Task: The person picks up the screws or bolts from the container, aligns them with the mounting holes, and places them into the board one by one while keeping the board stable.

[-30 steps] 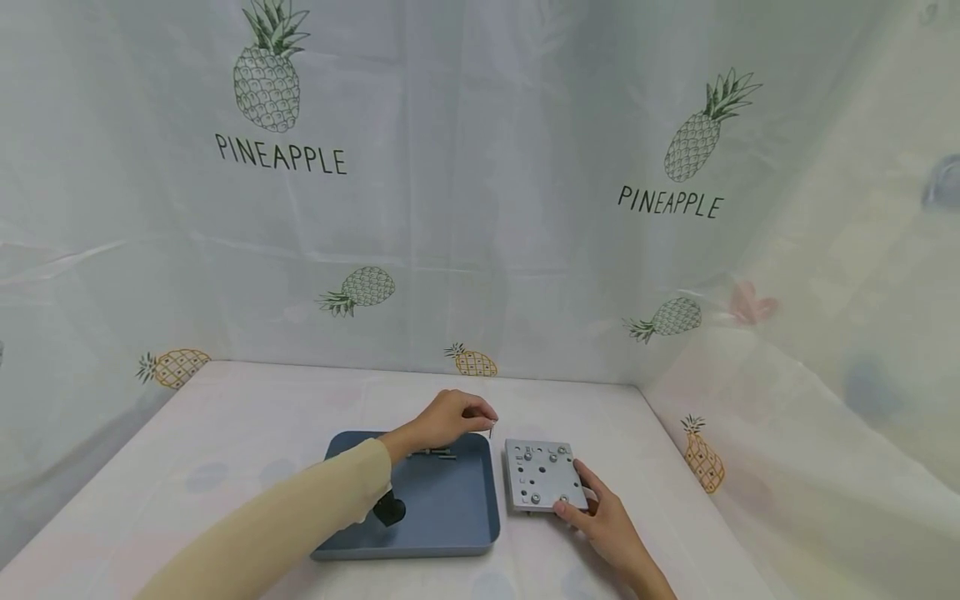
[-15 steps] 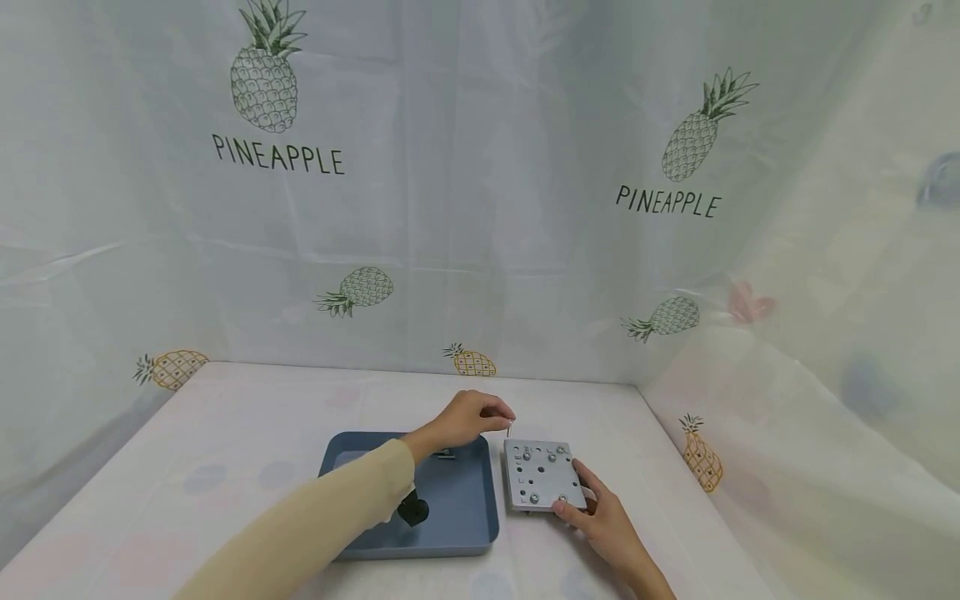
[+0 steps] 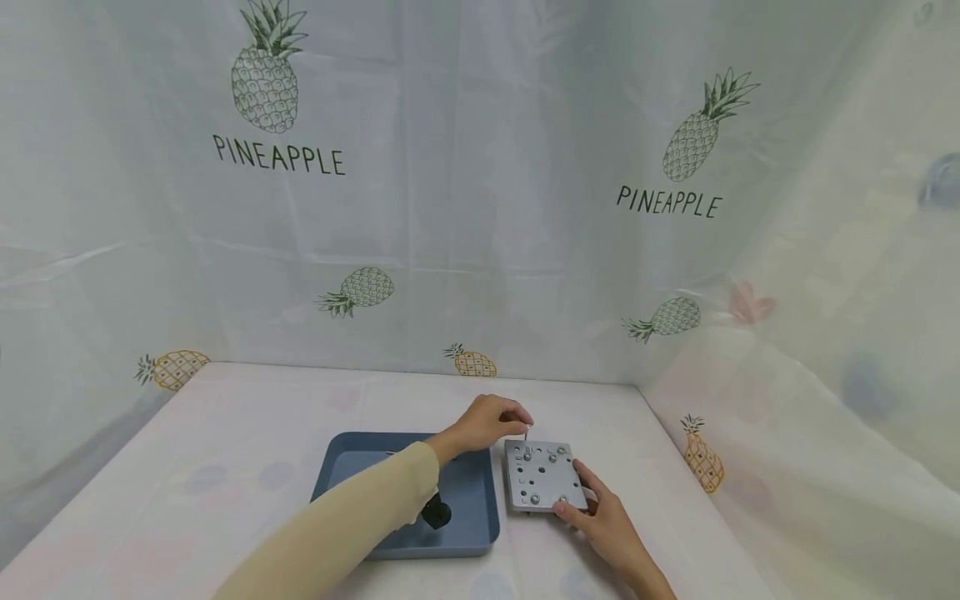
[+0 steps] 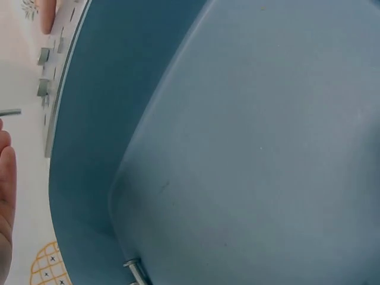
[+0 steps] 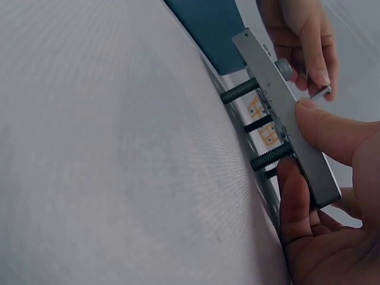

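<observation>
My left hand [image 3: 491,422] pinches a small metal screw [image 3: 527,432] between thumb and fingertips, its shank pointing down just over the far edge of a square silver metal plate [image 3: 551,483]. The plate has several holes and several bolts standing in it. On its near right corner, my right hand [image 3: 606,523] grips the edge, thumb on top and fingers beneath. Threaded bolt ends [image 5: 272,156] stick out below the plate in the right wrist view. There, the left hand's screw [image 5: 321,93] shows close to the plate's upper face.
Left of the plate stands a blue-grey tray [image 3: 472,547], partly covered by my left forearm. A loose screw [image 4: 138,272] lies in its corner. A patterned cloth covers the table [image 3: 262,417], and a pineapple-print curtain [image 3: 480,208] hangs behind and at the sides.
My left hand has moved right with the screw, from over the tray's far right corner to the plate's far edge. My right hand and the plate have stayed put.
</observation>
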Motion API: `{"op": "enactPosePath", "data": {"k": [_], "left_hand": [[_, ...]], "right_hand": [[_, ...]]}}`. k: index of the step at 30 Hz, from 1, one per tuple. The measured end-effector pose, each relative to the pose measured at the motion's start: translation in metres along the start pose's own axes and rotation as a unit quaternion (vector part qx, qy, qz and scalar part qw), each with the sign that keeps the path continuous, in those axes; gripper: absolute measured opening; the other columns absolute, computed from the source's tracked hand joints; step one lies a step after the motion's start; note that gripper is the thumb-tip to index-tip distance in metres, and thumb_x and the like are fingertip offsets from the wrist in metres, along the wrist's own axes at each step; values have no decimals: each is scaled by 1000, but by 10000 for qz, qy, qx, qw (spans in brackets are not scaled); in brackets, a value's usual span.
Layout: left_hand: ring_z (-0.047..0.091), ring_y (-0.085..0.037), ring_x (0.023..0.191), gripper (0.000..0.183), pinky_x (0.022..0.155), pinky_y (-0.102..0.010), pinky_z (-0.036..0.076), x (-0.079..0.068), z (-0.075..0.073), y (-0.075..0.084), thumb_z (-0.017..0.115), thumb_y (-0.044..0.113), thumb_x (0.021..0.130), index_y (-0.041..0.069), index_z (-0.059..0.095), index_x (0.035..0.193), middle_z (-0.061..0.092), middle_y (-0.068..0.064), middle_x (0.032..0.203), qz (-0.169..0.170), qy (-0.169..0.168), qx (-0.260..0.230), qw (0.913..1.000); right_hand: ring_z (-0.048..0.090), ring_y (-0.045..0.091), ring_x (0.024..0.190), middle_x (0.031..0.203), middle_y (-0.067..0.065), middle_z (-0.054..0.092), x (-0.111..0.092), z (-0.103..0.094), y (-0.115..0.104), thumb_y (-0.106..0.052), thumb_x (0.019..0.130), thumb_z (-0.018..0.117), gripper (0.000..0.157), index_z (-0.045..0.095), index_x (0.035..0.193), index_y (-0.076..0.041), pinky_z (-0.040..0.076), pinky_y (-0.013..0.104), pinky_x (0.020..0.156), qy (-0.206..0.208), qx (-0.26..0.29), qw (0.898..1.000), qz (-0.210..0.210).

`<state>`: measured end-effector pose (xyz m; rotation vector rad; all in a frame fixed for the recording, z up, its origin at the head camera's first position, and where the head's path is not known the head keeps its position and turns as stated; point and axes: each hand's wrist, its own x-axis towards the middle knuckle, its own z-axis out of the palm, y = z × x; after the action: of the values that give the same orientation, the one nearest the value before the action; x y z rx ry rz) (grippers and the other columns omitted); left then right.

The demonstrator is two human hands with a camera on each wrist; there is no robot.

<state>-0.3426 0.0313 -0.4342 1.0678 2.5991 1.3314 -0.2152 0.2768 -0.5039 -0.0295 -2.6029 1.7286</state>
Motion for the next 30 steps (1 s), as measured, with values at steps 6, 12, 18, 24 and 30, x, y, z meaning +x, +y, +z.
{"op": "enactPosePath", "data": {"k": [6,12,18,24,30], "left_hand": [[68,-1,91,14,87,-24,55,5,7,-2,74,17,102,17,80,114,78,10,101,-62,-25,-50,10000],[66,0,92,14,88,-23,54,8,14,1,74,17,101,18,81,113,77,12,101,-46,-83,54,9999],[66,1,90,13,86,-22,54,11,21,2,75,18,100,19,81,112,77,12,100,6,-112,77,9999],[65,2,89,12,86,-22,53,14,26,2,75,18,100,20,81,111,77,14,99,-2,-163,68,9998],[64,1,88,12,84,-22,53,12,29,0,75,17,100,19,81,111,76,12,98,-143,-169,109,9997]], "right_hand": [[69,25,111,155,25,48,0,0,0,-25,90,87,96,32,166,-6,59,27,78,-17,14,10000,11],[69,25,112,156,26,47,-1,0,-2,-25,90,87,95,32,166,-6,58,27,80,-13,40,10000,26],[69,24,112,157,24,46,-2,0,-3,-25,90,87,96,31,166,-7,58,26,81,-57,37,10000,51],[69,24,112,157,25,47,-3,-1,-6,-24,90,87,95,32,166,-6,58,27,81,-26,-40,10000,54],[69,24,111,156,25,47,-3,-1,-5,-25,90,87,95,32,166,-6,58,26,80,-30,-63,10000,47]]}}
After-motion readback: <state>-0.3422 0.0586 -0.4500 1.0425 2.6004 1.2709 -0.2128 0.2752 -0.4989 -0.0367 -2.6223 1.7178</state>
